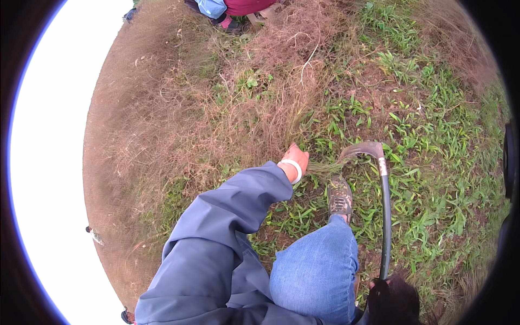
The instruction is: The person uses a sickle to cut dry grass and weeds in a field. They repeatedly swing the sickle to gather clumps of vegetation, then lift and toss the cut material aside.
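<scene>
My left hand [295,159], with a white band [293,167] at the wrist, is closed around a bunch of thin stems [325,169]. The cut-looking ends stick out to the right, towards the sickle. A sickle's curved blade [361,149] lies low over the green leaves, its tip close to those stems. Its long dark handle [385,227] runs down to my right hand [384,282], which grips the lower end. Most of that hand is hidden by something dark [394,302]. Just below the stems is my muddy shoe [340,197].
Dry reddish-brown brush [195,118] spreads ahead and left. Low green leafy plants [430,170] cover the soil on the right. Another person [248,6] in a dark red garment is at the top. More people appear small at the left rim, including one person [95,236].
</scene>
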The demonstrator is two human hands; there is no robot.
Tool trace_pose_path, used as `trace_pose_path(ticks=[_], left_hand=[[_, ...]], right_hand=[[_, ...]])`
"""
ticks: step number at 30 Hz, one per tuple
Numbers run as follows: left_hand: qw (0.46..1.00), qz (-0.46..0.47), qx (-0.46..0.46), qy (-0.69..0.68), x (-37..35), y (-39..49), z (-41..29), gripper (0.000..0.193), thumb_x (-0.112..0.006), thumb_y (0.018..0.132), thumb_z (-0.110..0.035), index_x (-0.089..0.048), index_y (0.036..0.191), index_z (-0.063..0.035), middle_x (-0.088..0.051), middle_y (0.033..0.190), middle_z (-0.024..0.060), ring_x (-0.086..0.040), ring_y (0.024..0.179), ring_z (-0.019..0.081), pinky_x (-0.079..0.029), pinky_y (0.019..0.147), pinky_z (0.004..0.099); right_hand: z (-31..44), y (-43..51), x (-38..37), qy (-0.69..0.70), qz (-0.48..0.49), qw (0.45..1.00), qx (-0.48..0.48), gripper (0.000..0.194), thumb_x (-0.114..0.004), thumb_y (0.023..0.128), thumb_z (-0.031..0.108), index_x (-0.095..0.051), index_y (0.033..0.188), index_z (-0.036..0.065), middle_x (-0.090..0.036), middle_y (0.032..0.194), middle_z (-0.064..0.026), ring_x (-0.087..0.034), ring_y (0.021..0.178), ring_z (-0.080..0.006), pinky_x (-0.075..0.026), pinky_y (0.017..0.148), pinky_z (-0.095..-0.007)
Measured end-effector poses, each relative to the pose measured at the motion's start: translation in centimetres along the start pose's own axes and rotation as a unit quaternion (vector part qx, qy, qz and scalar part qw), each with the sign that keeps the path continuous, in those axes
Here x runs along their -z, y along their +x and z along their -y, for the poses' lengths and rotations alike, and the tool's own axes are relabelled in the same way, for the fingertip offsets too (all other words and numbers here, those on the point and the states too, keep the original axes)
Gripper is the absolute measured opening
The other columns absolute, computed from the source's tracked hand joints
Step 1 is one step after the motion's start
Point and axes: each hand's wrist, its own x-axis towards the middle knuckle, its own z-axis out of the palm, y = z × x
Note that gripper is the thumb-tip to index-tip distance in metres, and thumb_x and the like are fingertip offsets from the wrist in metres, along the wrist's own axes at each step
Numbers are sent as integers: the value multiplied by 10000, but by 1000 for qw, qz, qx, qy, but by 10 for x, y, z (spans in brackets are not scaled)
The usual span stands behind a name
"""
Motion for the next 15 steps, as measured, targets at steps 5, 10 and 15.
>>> trace_pose_path(ticks=[5,10,15], left_hand=[[996,5,86,32,-30,-65,68,803,-806,695,-403,-404,1307,-76,-665,920,102,-660,931,278,-451,896,404],[984,-72,145,76,-43,-84,80,938,-781,719,-305,-248,1470,-129,-604,1050,105,-629,958,256,-455,885,399],[979,-96,146,104,-54,-91,93,942,-677,801,-199,-106,1549,-158,-551,1112,108,-575,988,236,-463,864,361]], right_hand=[[108,71,-71,-146,-91,973,155,213,-735,815,107,-539,804,25,-530,637,-6,-479,583,-82,-419,544,-273],[204,178,-176,-110,95,982,120,206,-718,843,140,-543,789,46,-514,589,11,-460,443,-94,-384,414,-293],[201,197,-221,-92,142,981,95,238,-716,852,143,-517,739,78,-473,518,15,-435,371,-94,-355,350,-283]])
